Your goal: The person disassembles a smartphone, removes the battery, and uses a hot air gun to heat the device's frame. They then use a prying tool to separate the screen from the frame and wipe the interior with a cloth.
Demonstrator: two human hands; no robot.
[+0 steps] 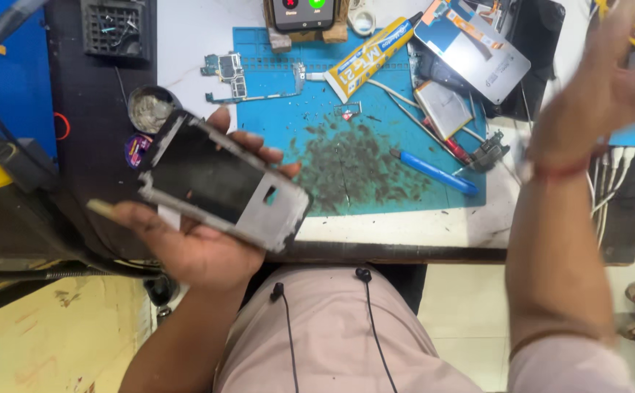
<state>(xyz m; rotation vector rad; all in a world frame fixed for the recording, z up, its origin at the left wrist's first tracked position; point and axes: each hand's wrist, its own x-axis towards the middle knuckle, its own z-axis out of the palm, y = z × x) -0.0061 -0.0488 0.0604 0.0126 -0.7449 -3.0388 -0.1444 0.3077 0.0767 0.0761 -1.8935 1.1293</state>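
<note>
Left hand [194,244] grasps a stripped phone frame [223,180] from beneath — palm up, fingers curled over its far edge, thumb at the near end. The frame sits tilted, held above the near-left corner of the blue work mat [397,196]. Right hand [601,91] is raised over the right side of the bench, blurred, fingers spread and holding nothing. On the mat: a circuit board [234,76], a yellow glue tube [372,54], a blue-handled tool [434,171] and dark scrapings [354,164] — all well apart from both hands.
</note>
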